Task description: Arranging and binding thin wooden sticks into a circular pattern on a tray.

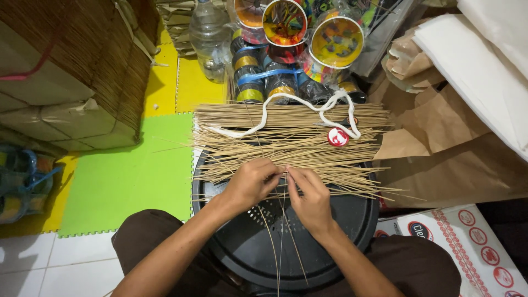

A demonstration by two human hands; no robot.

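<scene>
Your left hand (250, 184) and right hand (311, 195) meet just below the middle of the frame, fingertips almost touching. Both have their fingers (273, 171) curled in and pinched shut on a few thin bamboo sticks (280, 231) that run down from the hands toward the bottom edge; exactly how many each hand holds is too fine to tell.

Those sticks come off the near edge of the big bundle of sticks (275, 146), which lies crosswise in the centre of the frame, resting on a round black perforated lid (352, 220) between your knees. A white cord (258, 124) loops across the top of the bundle, and a small round red-and-white disc (337, 137) sits on its right part, beside the cord.

At the top centre, just behind the bundle, stand spools of wound line (286, 33) with colourful round ends, and a clear plastic bottle (209, 38) stands left of them. Crumpled brown paper (440, 143) fills the right side. The floor at left is covered by a green foam mat (132, 176), with yellow mat beyond it, and a wrapped stack of sticks (71, 66) sits in the upper left.
</scene>
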